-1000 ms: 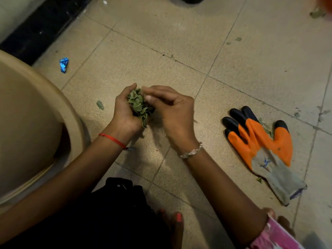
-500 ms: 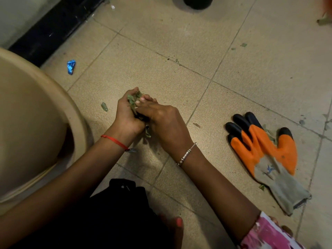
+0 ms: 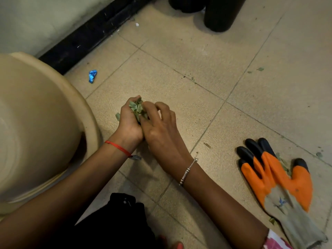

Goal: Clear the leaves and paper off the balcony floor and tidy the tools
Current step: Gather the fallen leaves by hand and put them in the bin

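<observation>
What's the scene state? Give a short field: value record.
left hand: cupped, holds leaves
right hand: curled fingers pinch the same leaves
glove: orange and grey, flat on the floor to the right, leaf bits on it
blue wrapper: on the floor near the wall
loose leaf bits: scattered on the tiles
beige tub: left of the hands

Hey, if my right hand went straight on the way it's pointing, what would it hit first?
The leaves cupped in your left hand; your right hand seems to be touching them.
</observation>
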